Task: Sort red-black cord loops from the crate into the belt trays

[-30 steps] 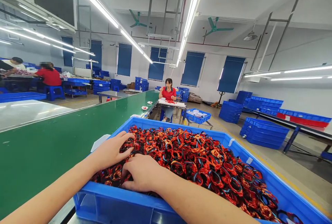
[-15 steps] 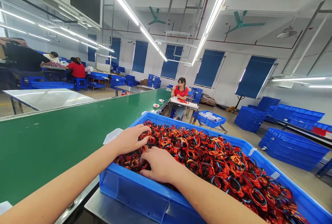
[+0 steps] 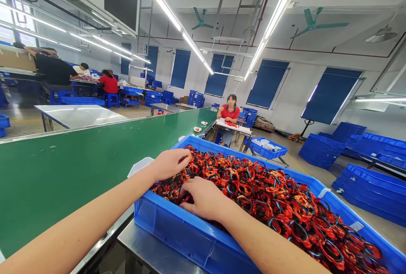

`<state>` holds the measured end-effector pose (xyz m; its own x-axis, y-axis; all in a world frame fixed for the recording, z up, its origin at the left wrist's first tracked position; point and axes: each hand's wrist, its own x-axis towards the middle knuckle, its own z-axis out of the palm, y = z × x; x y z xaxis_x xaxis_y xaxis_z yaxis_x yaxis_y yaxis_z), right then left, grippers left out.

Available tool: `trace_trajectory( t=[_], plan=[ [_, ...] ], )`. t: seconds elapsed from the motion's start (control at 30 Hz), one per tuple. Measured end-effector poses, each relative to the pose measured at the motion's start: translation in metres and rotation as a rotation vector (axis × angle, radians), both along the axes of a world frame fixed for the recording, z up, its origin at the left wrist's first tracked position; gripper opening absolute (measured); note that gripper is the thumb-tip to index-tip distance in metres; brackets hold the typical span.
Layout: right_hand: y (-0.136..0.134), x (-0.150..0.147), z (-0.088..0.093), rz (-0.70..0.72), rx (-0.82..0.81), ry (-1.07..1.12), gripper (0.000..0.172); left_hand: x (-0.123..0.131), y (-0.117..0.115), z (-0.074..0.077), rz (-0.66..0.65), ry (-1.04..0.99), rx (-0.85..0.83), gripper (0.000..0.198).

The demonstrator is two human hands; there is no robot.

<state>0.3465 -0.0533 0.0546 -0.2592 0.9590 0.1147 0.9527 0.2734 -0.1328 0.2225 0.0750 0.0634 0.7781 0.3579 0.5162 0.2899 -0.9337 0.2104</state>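
The left hand (image 3: pixel 169 165) and right hand (image 3: pixel 204 200) are pressing into a heap of red-and-black woven loops (image 3: pixel 253 206), fingers curled and half-buried, though whether they are gripping any loop is impossible to tell. The heap is filling a blue plastic crate (image 3: pixel 165 231) — which is sitting on a steel table (image 3: pixel 146 248), just beside a green conveyor belt (image 3: pixel 79 172).

Left hand (image 3: pixel 171 165) and right hand (image 3: pixel 204 198) are resting on red-and-black loops (image 3: pixel 269 206), fingers curled, inside a blue plastic crate (image 3: pixel 177 244). Crate stands on a steel table (image 3: pixel 142 248), just beside a green conveyor belt (image 3: pixel 79 172).
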Motion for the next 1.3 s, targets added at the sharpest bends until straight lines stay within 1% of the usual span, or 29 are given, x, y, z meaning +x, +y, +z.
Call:
trace_trajectory(
  t=[0.13, 0.43, 0.73, 0.83, 0.87, 0.97, 1.0, 1.07, 1.13, 1.2, 1.3],
  plan=[
    [0.000, 0.000, 0.001, 0.001, -0.004, 0.008, 0.017, 0.001, 0.001, 0.000, -0.013, 0.024, 0.044, 0.033],
    [0.000, 0.000, 0.000, -0.003, -0.010, 0.016, 0.018, 0.001, 0.003, -0.003, -0.051, 0.050, 0.031, 0.039],
    [0.000, 0.000, 0.000, 0.000, -0.006, 0.018, 0.018, 0.000, 0.001, -0.001, -0.035, 0.050, -0.031, 0.042],
    [0.001, 0.000, 0.000, 0.001, 0.002, 0.012, 0.018, 0.000, -0.002, 0.000, -0.041, 0.015, -0.070, 0.040],
    [0.001, 0.000, 0.000, 0.004, 0.005, 0.011, 0.018, 0.001, -0.003, 0.001, -0.054, -0.034, -0.122, 0.039],
    [0.001, 0.001, -0.001, 0.021, 0.008, 0.003, 0.018, 0.000, -0.002, 0.004, -0.090, -0.269, -0.362, 0.037],
    [0.001, 0.001, -0.001, 0.026, 0.008, 0.000, 0.018, -0.002, 0.001, 0.005, -0.084, -0.347, -0.433, 0.038],
    [0.001, 0.002, -0.003, 0.033, 0.009, -0.007, 0.017, -0.013, 0.013, 0.006, -0.031, -0.465, -0.533, 0.038],
    [0.001, 0.004, -0.004, 0.035, 0.007, -0.007, 0.017, -0.032, 0.029, 0.004, 0.054, -0.549, -0.629, 0.039],
    [0.001, 0.004, -0.005, 0.032, 0.003, -0.003, 0.016, -0.060, 0.043, -0.001, 0.136, -0.617, -0.751, 0.040],
    [0.002, 0.004, -0.007, 0.028, -0.001, 0.007, 0.015, -0.107, 0.054, -0.014, 0.208, -0.638, -0.968, 0.039]
  ],
)
